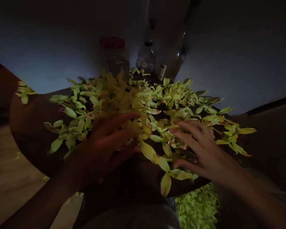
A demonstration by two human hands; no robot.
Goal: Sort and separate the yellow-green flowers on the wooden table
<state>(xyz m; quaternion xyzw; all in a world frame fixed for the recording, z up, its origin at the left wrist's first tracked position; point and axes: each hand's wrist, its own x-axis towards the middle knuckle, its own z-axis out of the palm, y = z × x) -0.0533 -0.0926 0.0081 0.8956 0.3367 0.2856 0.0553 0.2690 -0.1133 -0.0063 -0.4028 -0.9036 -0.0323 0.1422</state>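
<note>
1. With 12 o'clock straight across the table [26, 130] from the person, the jar [114, 57] stands between 11 and 12, its red lid on; what is inside is too dim to name.
2. The clear bottle [146, 58] stands just past 12; its contents cannot be told.
3. The tall bottle [177, 62] is at 1, looking tilted that way, brownish in its lower part.
4. The flowers [133, 95] lie loose across the middle of the table, yellow-green with some pinkish tips, more at 10 on the rim.
5. The left hand [103, 143], between 8 and 9, has a loose grip, thumb and fingers apart over the flowers; whether it touches any is unclear.
6. The right hand [202, 148], between 3 and 4, has its grip spread wide, fingertips among the flowers.
7. Between the hands, a long petal [149, 152] runs from 10–11 to 4–5. Beside it, a flower near the edge points petals at 11, 3 and 6.
8. Below the table, between 4 and 5, is a heap [196, 206] of similar flowers.
</note>
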